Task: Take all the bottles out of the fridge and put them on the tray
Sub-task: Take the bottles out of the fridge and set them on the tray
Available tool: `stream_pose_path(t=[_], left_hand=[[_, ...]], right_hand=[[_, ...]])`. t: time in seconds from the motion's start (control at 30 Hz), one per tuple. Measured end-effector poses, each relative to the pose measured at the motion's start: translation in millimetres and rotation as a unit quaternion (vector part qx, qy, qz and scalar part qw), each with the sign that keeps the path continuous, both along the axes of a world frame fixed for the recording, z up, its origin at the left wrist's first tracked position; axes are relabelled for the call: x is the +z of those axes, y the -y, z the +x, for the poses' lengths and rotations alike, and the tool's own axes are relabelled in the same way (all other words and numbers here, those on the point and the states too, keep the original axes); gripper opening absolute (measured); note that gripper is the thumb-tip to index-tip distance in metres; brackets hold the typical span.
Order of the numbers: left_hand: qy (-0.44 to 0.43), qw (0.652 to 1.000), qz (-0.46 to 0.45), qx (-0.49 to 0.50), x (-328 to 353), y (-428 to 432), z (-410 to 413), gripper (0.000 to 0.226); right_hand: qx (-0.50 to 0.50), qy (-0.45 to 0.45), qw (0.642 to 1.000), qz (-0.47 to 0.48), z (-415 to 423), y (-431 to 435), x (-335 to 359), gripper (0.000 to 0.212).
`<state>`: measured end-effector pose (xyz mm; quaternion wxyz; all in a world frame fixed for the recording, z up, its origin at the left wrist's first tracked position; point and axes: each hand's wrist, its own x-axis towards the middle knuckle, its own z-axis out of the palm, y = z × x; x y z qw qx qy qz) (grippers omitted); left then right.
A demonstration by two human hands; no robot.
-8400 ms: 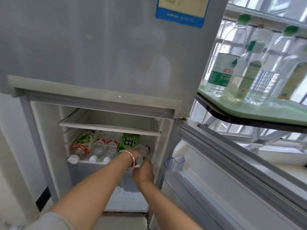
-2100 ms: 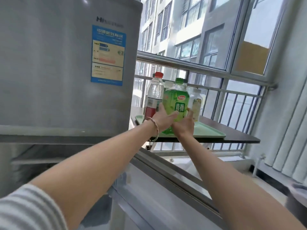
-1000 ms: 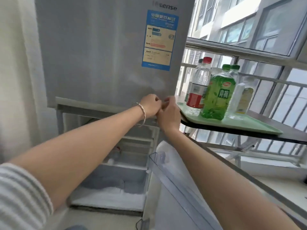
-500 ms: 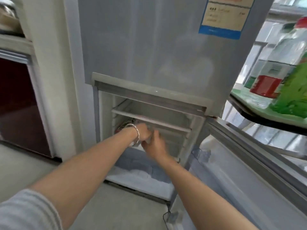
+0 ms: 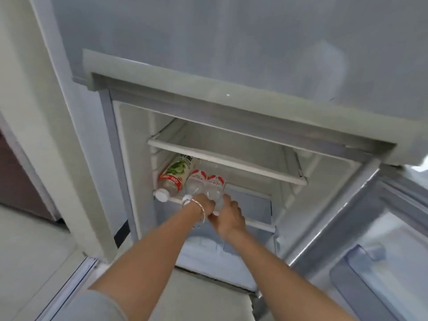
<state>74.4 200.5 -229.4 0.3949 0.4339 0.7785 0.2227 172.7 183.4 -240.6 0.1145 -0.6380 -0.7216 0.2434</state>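
Three bottles lie on their sides on the lower shelf of the open fridge (image 5: 231, 93), caps toward me. At the left is a bottle with a green-and-red label (image 5: 175, 174) and a white cap. Beside it lie two clear bottles with red-and-white labels, the middle one (image 5: 196, 181) and the right one (image 5: 215, 185). My left hand (image 5: 203, 206), with a silver bracelet on its wrist, and my right hand (image 5: 228, 215) meet at the neck of the right clear bottle and close around it. The tray is out of view.
An empty white shelf (image 5: 222, 158) sits just above the bottles. Below them is a frosted drawer (image 5: 208, 246). The open fridge door (image 5: 382, 262), with a clear door bin, swings out at the right. A pale wall (image 5: 34, 112) and a tiled floor lie at the left.
My head has dropped and come closer to the fridge, so the tray has left the view. Both hands have reached further in, onto the right clear bottle.
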Motion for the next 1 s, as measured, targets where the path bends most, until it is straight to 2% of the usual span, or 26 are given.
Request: stream_pose_path(t=[0.1, 0.17, 0.23, 0.27, 0.4, 0.73, 0.9, 1.0], left_hand=[[0.09, 0.995, -0.001, 0.029, -26.0, -17.9, -2.5, 0.05], [0.148, 0.988, -0.001, 0.048, -23.6, -13.7, -1.0, 0.046], [0.179, 0.981, 0.004, 0.073, -16.8, -9.6, 1.4, 0.039], [0.173, 0.982, 0.01, 0.076, -13.1, -8.0, 2.5, 0.042], [0.049, 0.998, 0.024, 0.032, 17.4, 5.3, 4.5, 0.06], [-0.173, 0.979, 0.095, -0.041, 136.9, 70.6, 3.2, 0.048], [-0.287, 0.942, 0.133, -0.109, 215.3, 112.9, 22.9, 0.044], [-0.318, 0.924, 0.163, -0.135, 256.9, 137.4, 40.8, 0.037]], right_hand=[[-0.011, 0.008, 1.0, -0.012, 1.3, -10.2, -9.8, 0.069], [-0.024, 0.008, 1.0, -0.018, 2.8, -14.1, -12.4, 0.071], [-0.035, 0.008, 0.999, -0.021, 4.5, -15.1, -12.0, 0.07], [-0.037, 0.011, 0.999, -0.023, 5.7, -14.3, -10.6, 0.07], [-0.043, 0.011, 0.999, -0.021, 11.2, -5.9, -0.2, 0.07], [-0.008, -0.073, 0.997, -0.023, 20.3, 44.2, 82.1, 0.08], [0.056, -0.105, 0.993, -0.02, 28.8, 29.0, 83.1, 0.102], [0.099, -0.165, 0.981, -0.018, 45.6, 67.1, 132.4, 0.125]])
